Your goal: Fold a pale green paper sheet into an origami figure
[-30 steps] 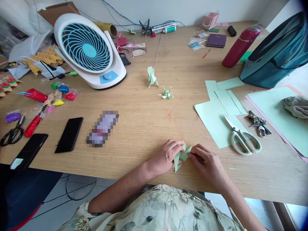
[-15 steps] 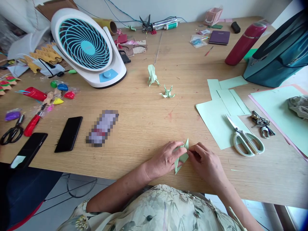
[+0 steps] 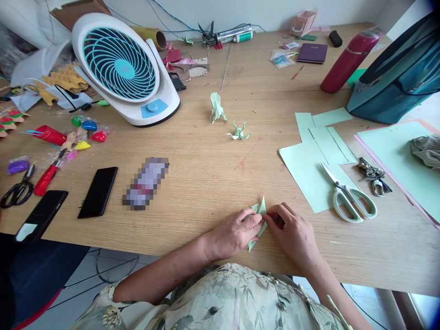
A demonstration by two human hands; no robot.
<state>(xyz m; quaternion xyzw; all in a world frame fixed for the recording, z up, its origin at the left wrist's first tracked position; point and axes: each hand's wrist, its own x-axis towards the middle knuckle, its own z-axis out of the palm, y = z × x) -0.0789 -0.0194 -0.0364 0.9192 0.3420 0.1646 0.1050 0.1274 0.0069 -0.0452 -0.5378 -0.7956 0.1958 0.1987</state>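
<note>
The left hand (image 3: 233,233) and the right hand (image 3: 292,233) met over a partly folded piece of pale green paper (image 3: 259,219) at the near edge of the wooden desk (image 3: 206,174), directly in front of the person. The fingertips of both hands were pinched together on the paper from opposite sides, with one point standing up between them and another projecting toward the body. The piece was held low against the desk surface, which probably gave a firm backing for pressing creases.

Two finished folded figures of the same green paper stood at mid-desk: one upright figure (image 3: 216,107) and one flatter, spiky figure (image 3: 238,132) just beside it, well apart from the hands.

Cut green sheets (image 3: 311,151) lay overlapping to the right, within reach of the right hand. One pair of white-handled scissors (image 3: 349,195) rested on them, blades pointing away. One bunch of keys (image 3: 373,174) lay just beside the scissors.

To the left lay two dark phones (image 3: 98,191), side by side. One pair of black scissors (image 3: 17,190) lay near the left edge. One desk fan (image 3: 123,68) stood at the far left, and one red bottle (image 3: 347,59) lay at the far right.
</note>
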